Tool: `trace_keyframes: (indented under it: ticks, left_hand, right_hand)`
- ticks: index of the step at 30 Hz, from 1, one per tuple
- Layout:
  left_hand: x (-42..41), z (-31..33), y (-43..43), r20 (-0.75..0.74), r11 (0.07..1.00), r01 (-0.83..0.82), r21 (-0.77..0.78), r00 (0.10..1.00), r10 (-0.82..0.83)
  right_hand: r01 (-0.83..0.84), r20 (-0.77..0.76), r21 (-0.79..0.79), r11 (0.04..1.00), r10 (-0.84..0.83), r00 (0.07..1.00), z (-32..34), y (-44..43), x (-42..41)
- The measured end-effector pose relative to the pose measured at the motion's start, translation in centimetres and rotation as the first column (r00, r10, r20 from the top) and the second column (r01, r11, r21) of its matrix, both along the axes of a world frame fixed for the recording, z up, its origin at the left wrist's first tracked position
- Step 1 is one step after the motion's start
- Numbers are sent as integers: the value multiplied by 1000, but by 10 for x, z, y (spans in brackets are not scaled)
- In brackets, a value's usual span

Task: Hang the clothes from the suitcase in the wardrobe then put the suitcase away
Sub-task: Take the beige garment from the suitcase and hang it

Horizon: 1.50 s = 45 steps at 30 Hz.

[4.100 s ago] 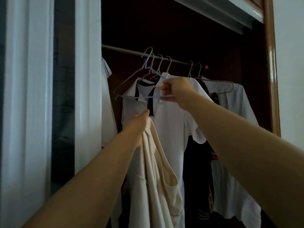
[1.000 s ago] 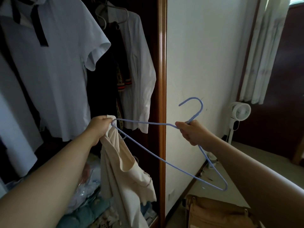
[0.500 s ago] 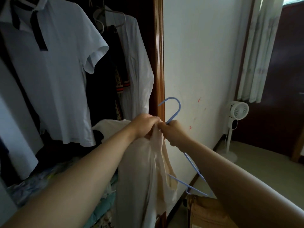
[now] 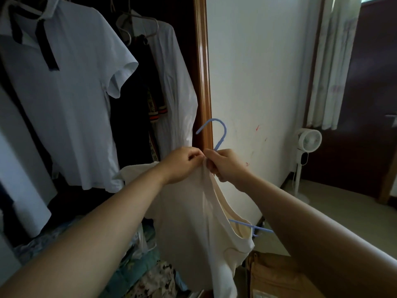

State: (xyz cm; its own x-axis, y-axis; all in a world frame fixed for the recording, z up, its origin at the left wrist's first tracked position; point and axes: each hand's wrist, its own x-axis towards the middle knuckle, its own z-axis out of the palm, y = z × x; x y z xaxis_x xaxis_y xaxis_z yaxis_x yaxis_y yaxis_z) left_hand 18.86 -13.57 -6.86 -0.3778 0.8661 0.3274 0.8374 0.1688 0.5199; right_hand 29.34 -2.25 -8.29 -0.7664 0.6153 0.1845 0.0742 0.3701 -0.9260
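A cream top (image 4: 193, 211) hangs in front of me, partly threaded onto a light blue hanger (image 4: 221, 134). The hook sticks up above my hands and one hanger arm pokes out of the neckline at the lower right. My left hand (image 4: 182, 163) pinches the cloth at the top of the garment. My right hand (image 4: 225, 165) grips the hanger's neck just under the hook, touching the left hand. The open wardrobe (image 4: 203, 72) is on the left. A tan suitcase (image 4: 277, 276) lies on the floor at the bottom right, mostly hidden by my right arm.
White shirts (image 4: 64, 89) and dark garments hang in the wardrobe, with folded fabrics (image 4: 139, 265) piled on its floor. A white wall is straight ahead. A white standing fan (image 4: 307, 145) and curtains (image 4: 330, 61) are at the right.
The hanger came off the rail and down in front of the wall. My hands came together at its neck, and the cream top now drapes over the hanger.
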Motion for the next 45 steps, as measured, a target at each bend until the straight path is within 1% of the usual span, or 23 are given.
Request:
trace_keyframes:
  ticks: [2,3,5,9,11,13,14,15,16,18,19,20,22,24,26,27,28,31,35,38,41,43,45]
  left_hand:
    - [-4,-5,1,19,999,9,53,1000,-10]
    - [-7,-6,1,27,997,-3,79,1000,1]
    - [-13,-8,1,29,989,-71,127,997,68]
    - [-26,-6,-3,39,963,-206,175,979,202]
    - [-32,-5,-5,38,954,-244,175,970,241]
    - [-38,-4,-5,8,941,-290,176,956,294]
    - [-40,-3,-4,-8,933,-318,169,946,324]
    - [-42,-1,-4,-25,925,-350,150,934,357]
    - [-44,1,-4,-42,916,-381,129,920,389]
    - [-48,5,-4,-51,907,-407,106,909,414]
    - [-50,6,-4,-46,910,-399,109,913,406]
    - [-52,7,-5,-37,915,-385,122,919,392]
    - [-54,9,-5,-15,915,-367,169,927,375]
    - [-52,13,-6,13,904,-363,225,929,369]
    - [-50,17,-5,49,898,-348,268,936,348]
    - [-48,20,-5,64,898,-341,279,939,337]
    - [-46,21,-6,75,898,-333,287,943,325]
    - [-43,26,-9,105,896,-312,315,950,294]
    - [-44,30,-14,121,880,-316,355,949,292]
    - [-47,29,-18,137,873,-318,369,948,287]
    - [-55,25,-24,166,873,-329,361,943,287]
    - [-58,23,-29,163,866,-345,361,938,305]
    - [-62,21,-33,161,858,-359,367,933,321]
  right_hand:
    - [-51,23,-33,998,52,998,3,-1,3]
    - [-85,15,-79,993,86,996,6,0,4]
    - [-126,16,-172,977,131,991,6,9,8]
    - [-29,159,-172,985,57,986,-7,34,14]
    - [30,244,-100,995,-4,970,-17,42,16]
    - [69,321,104,992,-99,942,-29,49,18]
    - [94,320,228,969,-166,933,-35,51,20]
    - [137,280,330,934,-235,931,-39,53,22]
    - [193,215,379,905,-289,933,-43,55,25]
    - [305,92,333,892,-352,931,-46,60,29]
    - [336,70,282,899,-368,927,-48,63,28]
    - [336,83,226,914,-361,929,-48,64,27]
    - [271,182,109,956,-288,940,-50,64,23]
    - [209,330,1,978,-198,923,-56,60,18]
    - [155,463,-2,988,-136,876,-68,59,9]
    - [150,486,0,989,-131,864,-75,58,3]
    - [162,485,-14,987,-135,864,-81,57,-2]
    - [234,404,-173,957,-148,903,-94,55,-15]
    - [219,296,-292,931,-130,946,-102,44,-30]
    - [159,305,-304,939,-63,950,-100,33,-36]
    - [9,340,-329,944,109,934,-95,23,-35]
    - [-94,331,-366,926,224,917,-92,22,-33]
    - [-158,383,-360,920,300,874,-93,23,-33]
